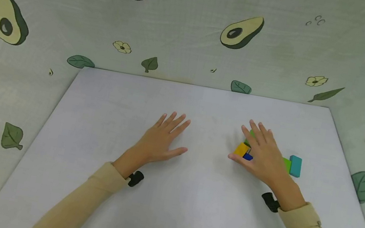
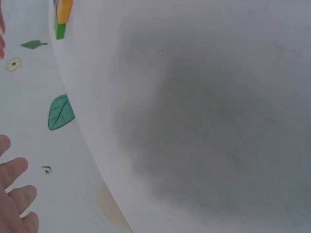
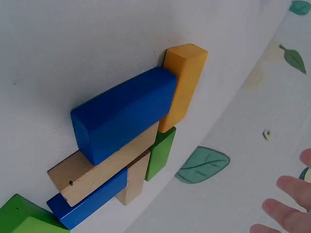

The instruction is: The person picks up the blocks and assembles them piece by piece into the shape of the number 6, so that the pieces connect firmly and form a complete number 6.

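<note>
My right hand point(image 1: 264, 157), fingers straight and spread, is over a cluster of wooden blocks and partly hides them in the head view. Around it show a yellow block point(image 1: 241, 149), a blue block point(image 1: 248, 157), a green block point(image 1: 251, 134), a light green block point(image 1: 287, 164) and a teal block point(image 1: 295, 166). In the right wrist view, a large blue block point(image 3: 124, 114) lies against the yellow one, beside plain wood blocks point(image 3: 107, 162) and a second blue block point(image 3: 92, 199); the fingers point(image 3: 289, 216) appear apart from them. My left hand point(image 1: 157, 142) is over the white board, fingers spread, holding nothing.
The white tabletop point(image 1: 187, 212) lies under both hands. A pale cloth point(image 1: 185, 16) printed with avocados, leaves and flowers surrounds its back and sides. Black straps with small devices point(image 1: 271, 202) are on both wrists, below beige sleeves point(image 1: 83, 198).
</note>
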`<state>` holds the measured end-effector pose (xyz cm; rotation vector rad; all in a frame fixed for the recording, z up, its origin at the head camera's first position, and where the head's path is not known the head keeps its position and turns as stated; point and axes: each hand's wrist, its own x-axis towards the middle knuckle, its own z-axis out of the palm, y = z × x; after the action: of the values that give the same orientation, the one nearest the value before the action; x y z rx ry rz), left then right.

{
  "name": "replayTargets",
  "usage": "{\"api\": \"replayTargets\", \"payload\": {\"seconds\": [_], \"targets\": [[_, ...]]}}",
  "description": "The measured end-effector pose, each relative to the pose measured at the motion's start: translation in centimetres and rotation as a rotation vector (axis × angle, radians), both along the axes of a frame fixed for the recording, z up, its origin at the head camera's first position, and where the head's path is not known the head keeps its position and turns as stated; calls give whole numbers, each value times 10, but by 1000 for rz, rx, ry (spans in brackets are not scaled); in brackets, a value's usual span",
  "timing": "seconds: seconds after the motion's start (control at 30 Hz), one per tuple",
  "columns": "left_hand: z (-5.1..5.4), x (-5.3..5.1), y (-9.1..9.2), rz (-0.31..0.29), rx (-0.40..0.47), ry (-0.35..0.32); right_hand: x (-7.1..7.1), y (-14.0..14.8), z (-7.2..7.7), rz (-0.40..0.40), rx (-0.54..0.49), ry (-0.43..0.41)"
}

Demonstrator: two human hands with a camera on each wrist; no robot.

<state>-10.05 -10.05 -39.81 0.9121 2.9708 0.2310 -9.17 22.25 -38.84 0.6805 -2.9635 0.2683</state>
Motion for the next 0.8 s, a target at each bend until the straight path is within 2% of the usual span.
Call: {"api": "replayTargets", "payload": {"seconds": [0.2,0.43,0.67,0.8], "targets": [[-3,-3,14,-5,14,1,-3,4,3,-9,-24,11],[-5,-4,33,-6,39,-41,-5,10,7,-74,-105,-38],[-8,-4,52,-12,79,-66,-10,20,3,-118,-151,-37],[-11,-4,63,-23,116,-68,-13,25,2,-160,-186,-100]]}}
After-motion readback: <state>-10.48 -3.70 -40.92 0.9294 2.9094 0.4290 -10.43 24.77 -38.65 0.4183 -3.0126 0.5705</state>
